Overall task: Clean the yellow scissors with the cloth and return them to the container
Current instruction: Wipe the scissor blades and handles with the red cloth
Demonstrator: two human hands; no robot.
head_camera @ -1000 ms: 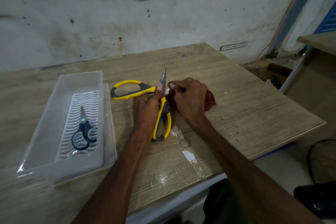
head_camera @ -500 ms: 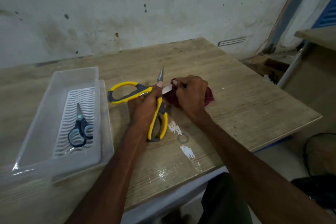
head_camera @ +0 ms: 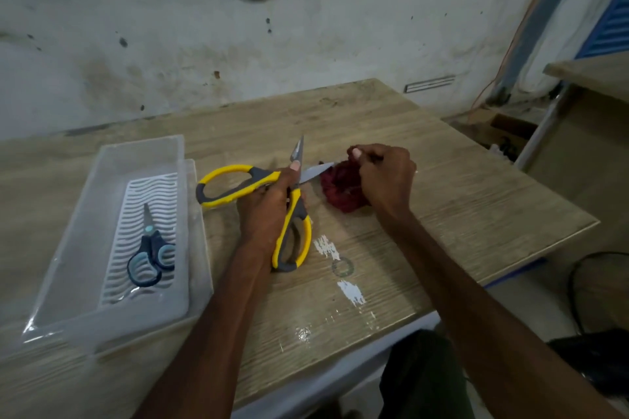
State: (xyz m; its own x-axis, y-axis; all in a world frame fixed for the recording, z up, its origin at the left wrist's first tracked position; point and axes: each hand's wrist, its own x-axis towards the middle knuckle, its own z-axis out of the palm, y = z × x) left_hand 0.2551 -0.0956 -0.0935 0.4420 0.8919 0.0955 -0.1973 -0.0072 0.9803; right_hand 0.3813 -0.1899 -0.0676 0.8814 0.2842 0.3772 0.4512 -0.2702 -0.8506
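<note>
open tabletop (head_camera: pixel 476 211) stretches right of the cloth (head_camera: pixel 340 192); blue scissors (head_camera: pixel 151 248) lie inside the container (head_camera: pixel 85 214).

The right hand (head_camera: pixel 384 180), with the dark red cloth (head_camera: pixel 340 192) bunched under it, now sits farther out along the sideways blade (head_camera: pixel 316 171) of the yellow scissors (head_camera: pixel 238 171). A bare stretch of steel shows between it and the left hand (head_camera: pixel 265 214), where a second ago the cloth covered the blade up to the pivot. The two hands, nearly touching before, are now apart, and the cloth seems to cover only the blade's tip, though the hand hides the contact.
</note>
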